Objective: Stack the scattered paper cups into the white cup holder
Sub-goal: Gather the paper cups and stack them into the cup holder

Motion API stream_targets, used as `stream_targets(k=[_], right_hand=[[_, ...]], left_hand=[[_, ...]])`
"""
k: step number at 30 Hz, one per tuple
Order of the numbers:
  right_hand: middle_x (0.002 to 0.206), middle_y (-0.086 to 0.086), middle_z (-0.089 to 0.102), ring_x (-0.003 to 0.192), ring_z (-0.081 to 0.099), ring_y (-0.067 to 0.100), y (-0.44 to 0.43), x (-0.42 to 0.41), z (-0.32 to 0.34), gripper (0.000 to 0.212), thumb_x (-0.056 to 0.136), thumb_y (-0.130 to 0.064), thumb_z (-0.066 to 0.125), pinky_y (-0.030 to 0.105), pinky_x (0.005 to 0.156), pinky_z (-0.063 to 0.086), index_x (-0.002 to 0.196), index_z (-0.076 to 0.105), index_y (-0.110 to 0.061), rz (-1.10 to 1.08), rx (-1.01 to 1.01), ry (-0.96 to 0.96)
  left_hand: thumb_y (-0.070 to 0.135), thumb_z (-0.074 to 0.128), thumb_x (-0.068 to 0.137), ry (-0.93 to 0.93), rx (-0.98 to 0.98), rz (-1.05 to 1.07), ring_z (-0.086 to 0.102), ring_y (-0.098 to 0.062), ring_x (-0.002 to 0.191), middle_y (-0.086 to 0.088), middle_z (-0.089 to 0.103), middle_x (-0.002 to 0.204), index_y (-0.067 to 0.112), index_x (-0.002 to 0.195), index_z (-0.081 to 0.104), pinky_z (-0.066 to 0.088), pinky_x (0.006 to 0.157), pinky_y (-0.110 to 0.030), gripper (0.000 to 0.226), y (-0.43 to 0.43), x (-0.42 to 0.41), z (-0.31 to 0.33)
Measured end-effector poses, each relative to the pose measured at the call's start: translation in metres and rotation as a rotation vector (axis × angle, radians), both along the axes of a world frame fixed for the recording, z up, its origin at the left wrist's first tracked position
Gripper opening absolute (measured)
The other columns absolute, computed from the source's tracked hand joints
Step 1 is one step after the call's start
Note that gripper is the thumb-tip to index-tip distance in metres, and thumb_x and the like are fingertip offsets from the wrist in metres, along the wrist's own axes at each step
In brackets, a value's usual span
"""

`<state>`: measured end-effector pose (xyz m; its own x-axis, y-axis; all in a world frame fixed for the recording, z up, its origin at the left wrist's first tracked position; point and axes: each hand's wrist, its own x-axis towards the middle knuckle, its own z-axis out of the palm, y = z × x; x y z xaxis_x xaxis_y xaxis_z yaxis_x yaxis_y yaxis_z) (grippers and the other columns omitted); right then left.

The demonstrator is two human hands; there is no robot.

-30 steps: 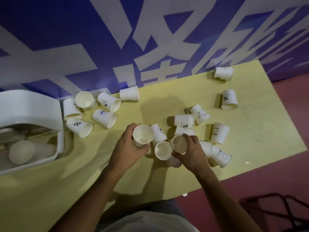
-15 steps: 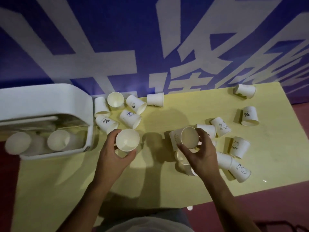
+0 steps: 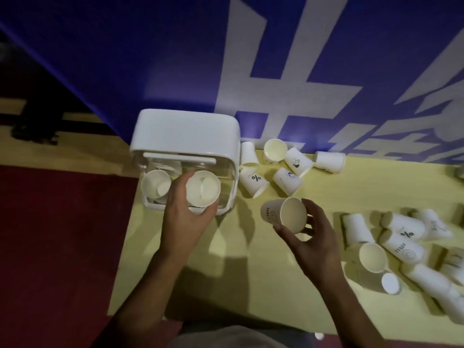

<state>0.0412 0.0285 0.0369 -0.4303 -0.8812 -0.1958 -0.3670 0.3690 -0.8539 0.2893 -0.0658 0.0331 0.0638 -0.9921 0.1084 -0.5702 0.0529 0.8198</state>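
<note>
The white cup holder (image 3: 185, 131) stands at the table's left end with its clear front compartment facing me. Inside on the left sits a stack of cups (image 3: 155, 183). My left hand (image 3: 184, 219) grips a white paper cup (image 3: 203, 188), mouth toward me, at the holder's right slot. Just right of the holder, my right hand (image 3: 310, 238) holds a second paper cup (image 3: 285, 214) above the table, tilted with its mouth facing me.
Several cups (image 3: 256, 180) lie tipped beside the holder near the blue banner wall (image 3: 276, 59). Several more cups (image 3: 401, 233) lie scattered at the right of the yellow table (image 3: 251, 272). Red floor (image 3: 62, 247) lies beyond the table's left edge.
My left hand carried its cup left to the holder's opening. My right hand lifted its cup off the pile and followed leftward. The view swung left.
</note>
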Motion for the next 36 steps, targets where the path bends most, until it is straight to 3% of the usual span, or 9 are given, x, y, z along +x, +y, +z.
stream_targets(k=[5, 9, 12, 17, 21, 24, 28, 32, 36], right_hand=[[0.122, -0.010, 0.065, 0.101, 0.066, 0.007, -0.010, 0.033, 0.005, 0.069, 0.071, -0.032, 0.091, 0.011, 0.071, 0.052, 0.131, 0.057, -0.027, -0.025, -0.023, -0.021], [0.126, -0.009, 0.065, 0.106, 0.066, 0.010, -0.020, 0.046, 0.008, 0.071, 0.071, -0.034, 0.091, 0.015, 0.076, 0.054, 0.133, 0.057, -0.028, -0.019, -0.055, -0.016], [0.131, -0.012, 0.062, 0.108, 0.065, 0.008, -0.036, 0.059, 0.011, 0.078, 0.069, -0.039, 0.091, 0.017, 0.081, 0.055, 0.138, 0.055, -0.031, 0.018, -0.062, 0.016], [0.138, -0.009, 0.059, 0.122, 0.059, 0.007, -0.075, 0.101, 0.018, 0.084, 0.073, -0.047, 0.088, 0.017, 0.089, 0.052, 0.143, 0.051, -0.019, 0.197, -0.155, 0.054], [0.135, -0.011, 0.058, 0.122, 0.058, 0.007, -0.094, 0.124, 0.001, 0.077, 0.077, -0.039, 0.088, 0.033, 0.094, 0.054, 0.141, 0.049, -0.021, 0.340, -0.149, 0.125], [0.138, -0.011, 0.057, 0.123, 0.056, 0.010, -0.100, 0.133, -0.019, 0.080, 0.078, -0.049, 0.084, 0.030, 0.093, 0.053, 0.144, 0.048, -0.023, 0.416, -0.095, 0.229], [0.144, -0.003, 0.056, 0.128, 0.054, 0.019, -0.108, 0.143, -0.048, 0.080, 0.083, -0.060, 0.073, 0.037, 0.102, 0.049, 0.147, 0.048, -0.020, 0.436, -0.039, 0.300], [0.152, -0.004, 0.050, 0.136, 0.048, 0.015, -0.110, 0.140, -0.062, 0.075, 0.090, -0.054, 0.070, 0.038, 0.108, 0.046, 0.152, 0.043, -0.022, 0.467, 0.000, 0.214], [0.155, -0.004, 0.046, 0.140, 0.045, 0.016, -0.115, 0.128, -0.060, 0.075, 0.090, -0.051, 0.072, 0.036, 0.111, 0.044, 0.154, 0.041, -0.025, 0.545, 0.022, 0.205]], left_hand=[[0.025, 0.086, 0.079, -0.154, 0.145, -0.107, 0.052, -0.021, 0.128, -0.003, 0.054, 0.139, 0.021, 0.143, 0.048, 0.053, 0.095, -0.035, 0.075, -0.015, 0.013, -0.027], [0.048, 0.078, 0.084, -0.293, 0.282, -0.193, 0.046, -0.028, 0.138, -0.007, 0.044, 0.155, 0.015, 0.153, 0.040, 0.051, 0.097, -0.042, 0.086, -0.026, 0.014, -0.043], [0.047, 0.075, 0.088, -0.230, 0.316, -0.186, 0.046, -0.028, 0.140, -0.009, 0.047, 0.154, 0.014, 0.154, 0.041, 0.047, 0.104, -0.041, 0.082, -0.030, 0.017, -0.052], [0.039, 0.091, 0.071, -0.125, 0.391, -0.191, 0.054, -0.021, 0.128, 0.000, 0.059, 0.139, 0.024, 0.147, 0.042, 0.045, 0.094, -0.029, 0.092, -0.039, 0.023, -0.051], [0.043, 0.087, 0.069, -0.032, 0.467, -0.236, 0.056, -0.018, 0.129, 0.004, 0.053, 0.143, 0.030, 0.153, 0.029, 0.054, 0.100, -0.043, 0.103, -0.034, 0.042, -0.057], [0.030, 0.088, 0.072, -0.017, 0.486, -0.263, 0.054, -0.017, 0.133, 0.006, 0.049, 0.149, 0.031, 0.156, 0.023, 0.051, 0.104, -0.043, 0.107, -0.028, 0.052, -0.054], [0.024, 0.085, 0.075, 0.015, 0.510, -0.311, 0.054, -0.012, 0.130, 0.010, 0.053, 0.145, 0.034, 0.155, 0.030, 0.049, 0.106, -0.039, 0.098, -0.032, 0.055, -0.054], [0.026, 0.083, 0.077, -0.012, 0.507, -0.339, 0.061, -0.012, 0.120, 0.013, 0.057, 0.138, 0.039, 0.151, 0.034, 0.054, 0.099, -0.039, 0.089, -0.033, 0.054, -0.057], [0.026, 0.081, 0.083, -0.034, 0.488, -0.338, 0.058, -0.014, 0.126, 0.009, 0.055, 0.144, 0.033, 0.155, 0.030, 0.051, 0.098, -0.031, 0.089, -0.028, 0.054, -0.057]])
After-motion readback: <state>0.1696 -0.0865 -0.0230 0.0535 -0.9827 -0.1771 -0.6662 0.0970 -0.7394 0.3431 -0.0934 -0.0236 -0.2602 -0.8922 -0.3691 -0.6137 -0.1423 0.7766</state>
